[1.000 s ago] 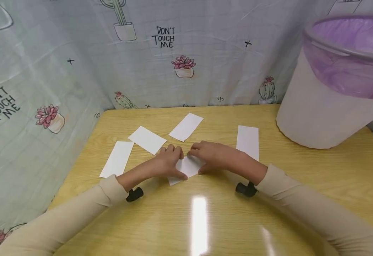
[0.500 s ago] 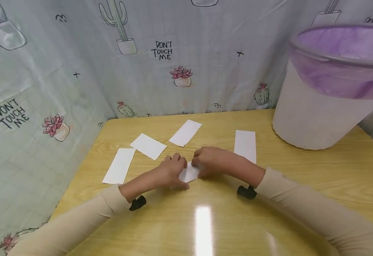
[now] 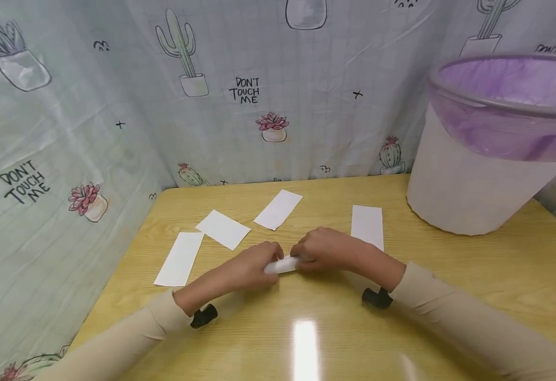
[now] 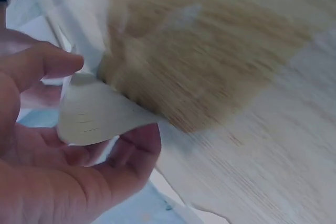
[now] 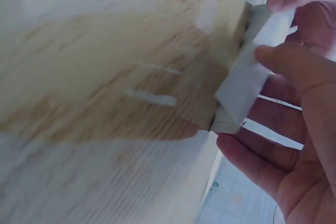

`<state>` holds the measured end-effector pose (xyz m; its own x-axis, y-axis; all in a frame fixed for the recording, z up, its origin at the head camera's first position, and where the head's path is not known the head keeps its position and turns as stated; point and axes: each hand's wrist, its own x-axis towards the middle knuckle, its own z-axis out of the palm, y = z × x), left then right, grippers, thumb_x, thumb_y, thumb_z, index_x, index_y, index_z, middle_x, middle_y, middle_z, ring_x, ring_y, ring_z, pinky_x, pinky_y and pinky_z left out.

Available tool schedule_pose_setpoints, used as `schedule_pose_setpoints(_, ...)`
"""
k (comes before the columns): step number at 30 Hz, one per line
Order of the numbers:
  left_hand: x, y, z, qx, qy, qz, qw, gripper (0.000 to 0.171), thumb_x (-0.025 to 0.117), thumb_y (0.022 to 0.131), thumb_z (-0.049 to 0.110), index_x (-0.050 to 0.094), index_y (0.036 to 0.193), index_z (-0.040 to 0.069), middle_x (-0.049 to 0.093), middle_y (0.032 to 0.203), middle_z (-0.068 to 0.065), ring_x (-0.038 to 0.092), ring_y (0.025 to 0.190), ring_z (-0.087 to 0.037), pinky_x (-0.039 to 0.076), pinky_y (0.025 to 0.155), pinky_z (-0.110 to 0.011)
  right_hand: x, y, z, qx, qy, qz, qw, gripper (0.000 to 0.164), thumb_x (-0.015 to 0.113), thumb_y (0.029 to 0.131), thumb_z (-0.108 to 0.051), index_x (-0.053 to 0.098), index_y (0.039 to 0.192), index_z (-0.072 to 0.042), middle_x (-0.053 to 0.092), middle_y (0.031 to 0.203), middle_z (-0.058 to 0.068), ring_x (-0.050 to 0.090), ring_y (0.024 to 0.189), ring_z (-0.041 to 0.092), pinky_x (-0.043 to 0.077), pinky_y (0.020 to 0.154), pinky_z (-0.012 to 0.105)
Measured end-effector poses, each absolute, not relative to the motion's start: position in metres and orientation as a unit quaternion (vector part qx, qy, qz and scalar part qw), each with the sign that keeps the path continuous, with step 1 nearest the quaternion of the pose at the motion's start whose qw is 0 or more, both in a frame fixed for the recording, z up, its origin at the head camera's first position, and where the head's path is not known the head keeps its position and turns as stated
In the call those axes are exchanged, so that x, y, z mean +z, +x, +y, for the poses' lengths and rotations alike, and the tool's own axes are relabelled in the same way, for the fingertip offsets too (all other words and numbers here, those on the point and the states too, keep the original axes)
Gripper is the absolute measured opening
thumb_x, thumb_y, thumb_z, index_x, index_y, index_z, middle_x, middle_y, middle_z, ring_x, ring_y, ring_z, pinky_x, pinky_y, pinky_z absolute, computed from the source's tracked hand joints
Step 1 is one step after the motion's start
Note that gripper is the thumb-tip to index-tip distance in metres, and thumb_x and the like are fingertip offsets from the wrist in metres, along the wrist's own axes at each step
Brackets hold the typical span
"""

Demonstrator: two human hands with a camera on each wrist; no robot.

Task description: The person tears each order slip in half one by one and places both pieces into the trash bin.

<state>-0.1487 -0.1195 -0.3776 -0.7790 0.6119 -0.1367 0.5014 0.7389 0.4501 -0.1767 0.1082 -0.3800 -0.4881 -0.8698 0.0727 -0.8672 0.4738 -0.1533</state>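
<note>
Both hands hold one small white sheet of paper (image 3: 284,264) low over the wooden table. My left hand (image 3: 256,265) pinches its left end, thumb toward me and fingers on the far side. At the right end, my right hand (image 3: 325,250) grips it between thumb and fingers. In the left wrist view the paper (image 4: 102,115) bows in a curve between thumb and fingertips. From the right wrist, the sheet (image 5: 252,77) appears folded over on itself, the thumb pressing its upper layer. Much of both ends is hidden by the fingers in the head view.
Several white paper slips lie beyond the hands: one at left (image 3: 179,259), one beside it (image 3: 223,229), one at the back (image 3: 278,209) and one at right (image 3: 367,226). A white bin (image 3: 483,185) with a purple liner stands at back right.
The held paper lay flatter between the hands a second ago; now it is bent over into a narrower strip. Both hands have closed in on it. The head view has tilted upward.
</note>
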Motion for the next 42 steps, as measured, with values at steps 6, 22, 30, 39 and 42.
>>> schedule_pose_setpoints(6,-0.38,-0.141,-0.12,0.239,0.288,0.919,0.127,0.013,0.066,0.094,0.013,0.063,0.107,0.013,0.063,0.087,0.005,0.053,0.068,-0.012,0.045,0.061,-0.028,-0.386,-0.171,0.114,-0.126,-0.528,0.84,-0.011,0.017,0.07,0.097,-0.024,0.073,0.107,-0.01,0.07,0.083,-0.007,0.05,0.061,0.001,0.046,0.06,0.019)
schedule_pose_setpoints(22,-0.374,-0.139,-0.121,0.303,0.305,0.9,0.075,0.026,0.049,0.109,0.023,0.069,0.098,0.011,0.044,0.07,0.008,0.04,0.064,-0.005,0.039,0.061,-0.025,-0.37,-0.169,0.127,-0.167,-0.527,0.823,-0.131,0.008,0.072,0.096,-0.015,0.078,0.099,-0.012,0.077,0.09,-0.004,0.07,0.076,0.004,0.056,0.069,0.023)
schedule_pose_setpoints(30,-0.37,-0.136,-0.12,0.38,0.283,0.88,0.035,0.023,0.052,0.108,0.031,0.072,0.109,0.02,0.065,0.088,0.008,0.054,0.078,-0.009,0.046,0.073,-0.029,-0.36,-0.161,0.128,-0.242,-0.489,0.829,-0.128,0.011,0.072,0.096,-0.014,0.072,0.106,-0.01,0.077,0.094,-0.001,0.074,0.078,0.009,0.057,0.068,0.024)
schedule_pose_setpoints(39,-0.372,-0.134,-0.12,0.485,0.26,0.834,-0.034,0.014,0.065,0.102,0.024,0.077,0.107,0.019,0.075,0.104,0.008,0.067,0.1,-0.01,0.054,0.085,-0.031,-0.36,-0.15,0.126,-0.337,-0.424,0.837,-0.081,0.011,0.07,0.098,-0.014,0.066,0.108,-0.012,0.075,0.101,0.0,0.074,0.099,0.016,0.059,0.079,0.026)
schedule_pose_setpoints(42,-0.372,-0.133,-0.118,0.492,0.253,0.832,-0.044,0.011,0.068,0.1,0.023,0.078,0.103,0.019,0.075,0.101,0.009,0.067,0.098,-0.009,0.053,0.083,-0.029,-0.359,-0.148,0.125,-0.368,-0.413,0.829,-0.086,0.008,0.07,0.098,-0.013,0.067,0.105,-0.012,0.075,0.102,-0.002,0.074,0.101,0.015,0.058,0.082,0.027)
